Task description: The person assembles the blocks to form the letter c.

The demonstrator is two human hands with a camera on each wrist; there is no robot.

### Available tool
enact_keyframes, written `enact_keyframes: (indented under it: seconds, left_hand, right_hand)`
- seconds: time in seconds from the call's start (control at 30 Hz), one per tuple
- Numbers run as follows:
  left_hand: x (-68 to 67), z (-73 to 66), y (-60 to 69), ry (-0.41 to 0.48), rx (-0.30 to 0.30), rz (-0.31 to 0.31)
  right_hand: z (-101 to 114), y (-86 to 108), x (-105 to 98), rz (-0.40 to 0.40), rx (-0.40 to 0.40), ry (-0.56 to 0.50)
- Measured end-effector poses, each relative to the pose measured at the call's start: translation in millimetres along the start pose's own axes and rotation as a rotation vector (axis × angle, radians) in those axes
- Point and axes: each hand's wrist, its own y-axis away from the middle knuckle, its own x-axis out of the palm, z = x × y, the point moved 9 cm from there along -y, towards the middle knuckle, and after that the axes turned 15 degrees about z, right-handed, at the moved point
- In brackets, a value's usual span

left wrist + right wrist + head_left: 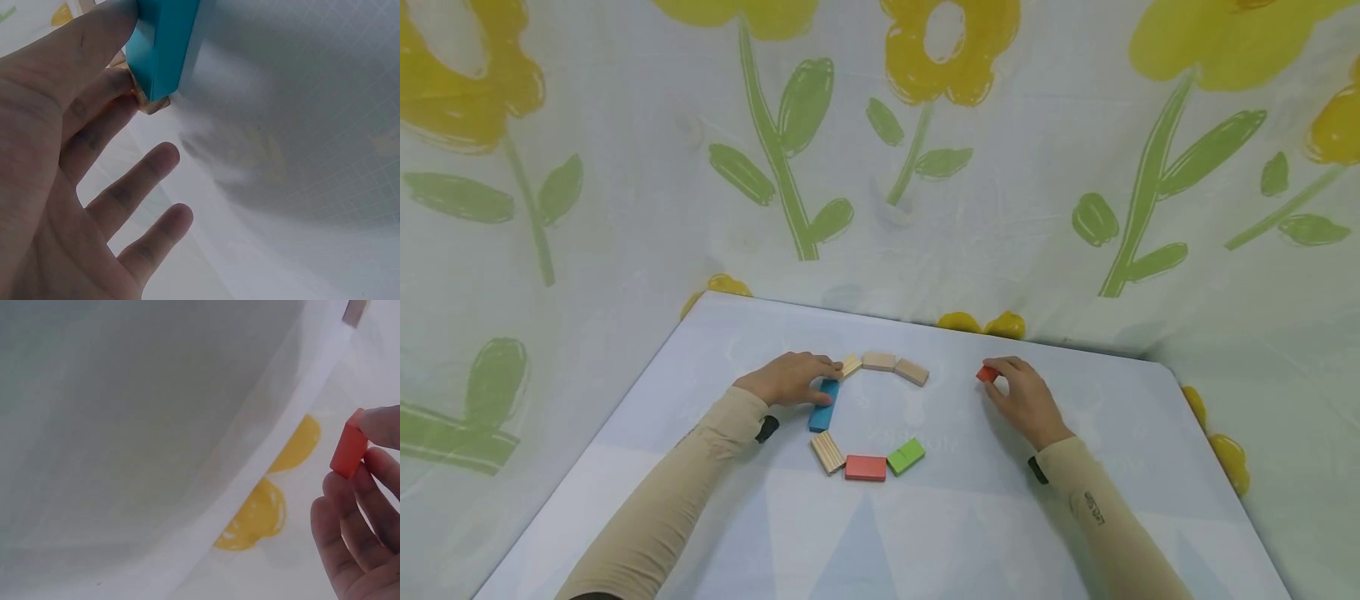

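My left hand (790, 379) is at the left side of a ring-like row of blocks. Its thumb touches the blue block (824, 407), and its foremost fingertips reach the striped wooden block (851, 367) at that block's far end. In the left wrist view the other two fingers stand apart from the blocks, and the blue block (164, 47) hides part of the wooden block (153, 105). Off to the right, my right hand (1026, 400) pinches a small red block (987, 374) between thumb and fingertips. That red block (350, 447) is tilted in the right wrist view.
Two plain wooden blocks, one at the top (878, 361) and one sloping right (912, 372), continue the row. Nearer lie a striped wooden block (828, 452), a red block (866, 468) and a green block (906, 457). A flowered cloth (1000, 208) hangs behind the white table (1000, 525).
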Motion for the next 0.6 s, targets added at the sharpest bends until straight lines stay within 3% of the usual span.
enact_keyframes:
  seconds: [0.3, 0.6]
  left_hand:
    - [1.1, 1.5, -2.0, 0.010, 0.008, -0.004]
    - [-1.3, 0.6, -0.5, 0.010, 0.032, -0.016]
  right_hand:
    - [24.5, 1.3, 3.5, 0.021, -0.054, 0.001]
    - [52.5, 6.0, 0.2, 0.002, -0.185, -0.027]
